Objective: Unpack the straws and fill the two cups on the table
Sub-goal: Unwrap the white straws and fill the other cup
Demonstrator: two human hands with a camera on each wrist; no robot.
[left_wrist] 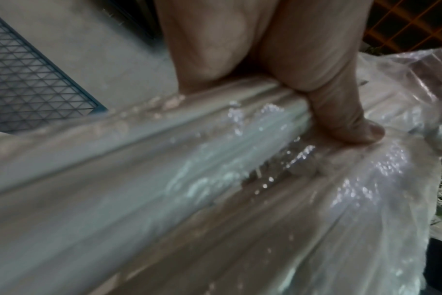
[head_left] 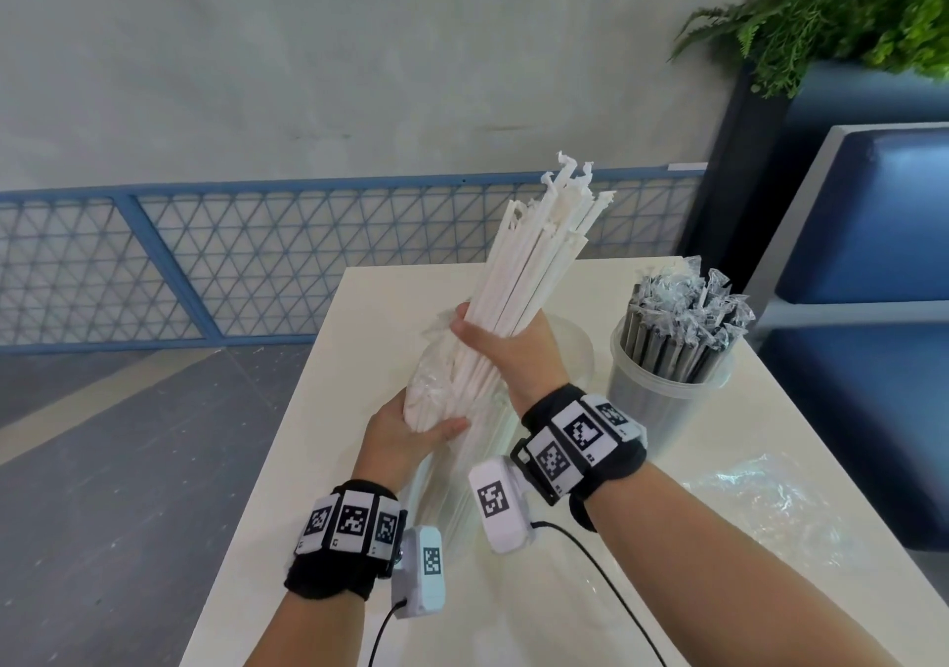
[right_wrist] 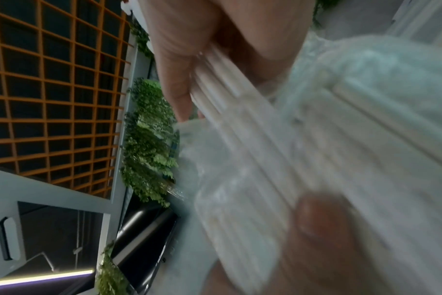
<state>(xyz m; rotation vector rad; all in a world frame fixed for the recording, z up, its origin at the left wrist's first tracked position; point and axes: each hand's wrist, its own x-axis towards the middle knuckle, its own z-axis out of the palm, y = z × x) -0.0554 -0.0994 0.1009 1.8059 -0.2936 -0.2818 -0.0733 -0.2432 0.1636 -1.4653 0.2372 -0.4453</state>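
Note:
A thick bundle of white paper-wrapped straws (head_left: 534,261) stands tilted above the table, its top fanning toward the wall. My right hand (head_left: 506,343) grips the bundle around its middle. My left hand (head_left: 411,435) grips the bundle's lower end, still inside a clear plastic bag (head_left: 436,374). In the left wrist view my thumb (left_wrist: 346,123) presses on the bag (left_wrist: 316,199) over the straws. In the right wrist view my fingers (right_wrist: 179,65) curl round the straws (right_wrist: 278,159). A clear cup (head_left: 577,345) stands partly hidden behind my right hand. A second clear cup (head_left: 667,399) holds dark straws (head_left: 688,322) in clear wrappers.
The white table (head_left: 318,538) has its left edge near my left wrist. An empty crumpled clear bag (head_left: 770,502) lies on the table at the right. A blue cushioned bench (head_left: 873,255) stands to the right, a fern (head_left: 847,9) above it, a blue mesh fence (head_left: 205,266) behind.

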